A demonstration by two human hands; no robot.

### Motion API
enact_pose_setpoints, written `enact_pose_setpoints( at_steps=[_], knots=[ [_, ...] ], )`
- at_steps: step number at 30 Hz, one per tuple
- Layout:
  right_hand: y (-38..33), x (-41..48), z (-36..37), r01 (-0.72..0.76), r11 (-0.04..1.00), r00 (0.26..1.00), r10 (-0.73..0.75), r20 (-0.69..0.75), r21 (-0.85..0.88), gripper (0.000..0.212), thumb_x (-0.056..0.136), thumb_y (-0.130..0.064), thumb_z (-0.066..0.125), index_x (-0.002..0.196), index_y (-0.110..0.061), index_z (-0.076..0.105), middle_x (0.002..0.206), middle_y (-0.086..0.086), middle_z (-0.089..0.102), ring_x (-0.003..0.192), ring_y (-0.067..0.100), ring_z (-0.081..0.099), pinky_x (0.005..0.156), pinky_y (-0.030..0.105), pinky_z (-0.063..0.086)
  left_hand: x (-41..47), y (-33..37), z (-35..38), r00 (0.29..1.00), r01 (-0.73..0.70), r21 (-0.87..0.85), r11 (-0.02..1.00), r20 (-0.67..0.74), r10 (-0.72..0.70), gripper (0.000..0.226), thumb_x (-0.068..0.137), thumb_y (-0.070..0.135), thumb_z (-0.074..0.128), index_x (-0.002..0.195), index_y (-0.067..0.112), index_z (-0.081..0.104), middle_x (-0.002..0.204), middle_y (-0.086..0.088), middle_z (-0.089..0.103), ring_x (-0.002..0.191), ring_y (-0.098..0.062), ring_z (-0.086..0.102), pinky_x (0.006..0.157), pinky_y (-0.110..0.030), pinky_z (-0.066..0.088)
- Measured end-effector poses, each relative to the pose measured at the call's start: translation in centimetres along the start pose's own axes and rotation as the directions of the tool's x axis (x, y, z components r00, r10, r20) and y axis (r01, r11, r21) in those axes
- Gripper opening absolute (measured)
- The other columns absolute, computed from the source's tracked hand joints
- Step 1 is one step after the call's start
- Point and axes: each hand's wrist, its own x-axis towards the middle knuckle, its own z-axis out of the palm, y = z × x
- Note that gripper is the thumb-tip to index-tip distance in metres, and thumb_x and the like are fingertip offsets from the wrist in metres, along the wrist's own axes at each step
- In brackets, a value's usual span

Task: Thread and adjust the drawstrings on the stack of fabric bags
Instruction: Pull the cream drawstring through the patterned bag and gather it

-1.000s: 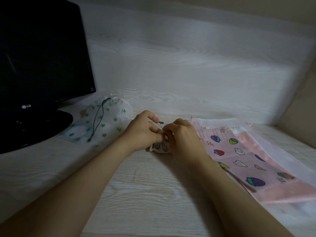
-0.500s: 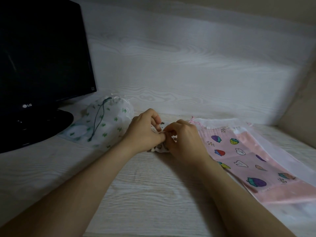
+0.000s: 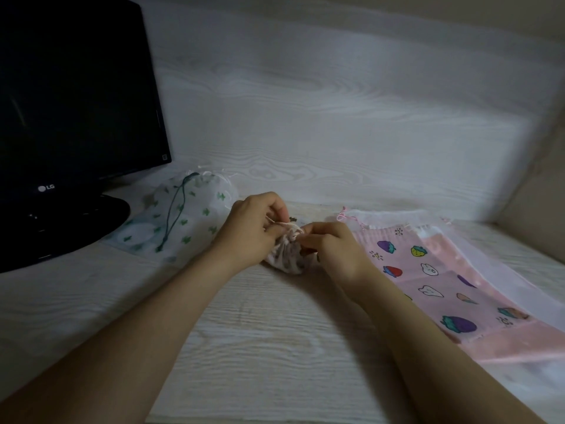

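Now, small bag (image 3: pixel 286 258) bunched on bench (image 3: pixel 244 332) between my hands. Left hand (image 3: pixel 250 231) pinching drawstring (image 3: pixel 282 223), right hand (image 3: pixel 333 252) gripping gathered mouth. Cloth soft, light; likely best held at neck, cord pulled gently.

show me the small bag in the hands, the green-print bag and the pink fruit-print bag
small bag (image 3: pixel 286 261): head view, bunched body below the gathered mouth
green-print bag (image 3: pixel 200 223): head view, middle of its sheer front
pink fruit-print bag (image 3: pixel 428 281): head view, printed centre panel
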Motion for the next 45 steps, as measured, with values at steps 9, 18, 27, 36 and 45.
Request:
enact_pose_setpoints(
  at_steps=[9, 18, 27, 36, 45],
  knots=[
    [-0.1, 0.4, 0.0, -0.183, 0.95, 0.983, 0.18, 0.037, 0.252, 0.006, 0.07, -0.02, 0.07, 0.072, -0.014, 0.071, 0.068, 0.002, 0.06, 0.064, 0.021, 0.055, 0.06, 0.034, 0.032, -0.1, 0.5, -0.8, 0.997, -0.032, -0.016, 0.999, -0.069, 0.031, 0.039, 0.078, -0.009, 0.073, 0.071, 0.028, 0.064, 0.106, 0.002, 0.059, 0.085, -0.006, 0.064, 0.072, -0.017, 0.047],
    [0.6, 0.4, -0.4, -0.16, 0.959, 0.986, 0.164, 0.001, 0.234, 0.016, 0.088, -0.015, 0.062, 0.076, -0.013, 0.072, 0.074, 0.005, 0.065, 0.069, 0.019, 0.059, 0.065, 0.035, 0.037, -0.5, 0.9, 0.0, 0.983, -0.18, -0.005, 0.984, -0.024, 0.18, 0.025, 0.072, 0.015, 0.097, 0.085, 0.027, 0.081, 0.101, 0.01, 0.064, 0.089, -0.005, 0.065, 0.077, -0.014, 0.05],
    [0.6, 0.3, -0.2, -0.134, 0.967, 0.987, 0.15, -0.061, 0.219, 0.013, 0.09, -0.01, 0.067, 0.084, -0.005, 0.077, 0.078, 0.008, 0.07, 0.072, 0.017, 0.063, 0.056, 0.026, 0.043, -0.1, 0.1, 0.4, 0.954, -0.297, 0.097, 0.95, 0.002, 0.298, 0.006, 0.086, 0.012, 0.085, 0.089, 0.017, 0.084, 0.097, 0.011, 0.072, 0.088, -0.007, 0.069, 0.082, -0.038, 0.058],
    [1.0, 0.5, -0.3, -0.001, 0.996, 0.997, 0.009, -0.083, 0.094, 0.014, 0.096, -0.006, 0.067, 0.094, 0.003, 0.077, 0.074, 0.003, 0.069, 0.066, 0.005, 0.06, 0.057, 0.011, 0.044, -0.8, 1.3, 0.5, 0.982, 0.018, 0.028, 0.999, 0.189, -0.023, 0.031, 0.101, 0.035, 0.049, 0.086, 0.012, 0.063, 0.116, 0.009, 0.049, 0.093, 0.002, 0.056, 0.086, -0.024, 0.043],
    [1.1, 0.6, -0.6, 0.045, 0.997, 0.989, -0.035, -0.142, 0.067, 0.013, 0.097, -0.008, 0.067, 0.092, -0.003, 0.078, 0.074, 0.0, 0.071, 0.065, 0.003, 0.063, 0.056, 0.01, 0.045, 0.4, 0.7, -0.4, 0.987, 0.1, -0.118, 0.988, 0.137, -0.083, 0.057, 0.096, 0.043, 0.055, 0.068, -0.006, 0.05, 0.073, -0.011, 0.049, 0.068, -0.019, 0.049, 0.07, -0.044, 0.044]
  ],
)
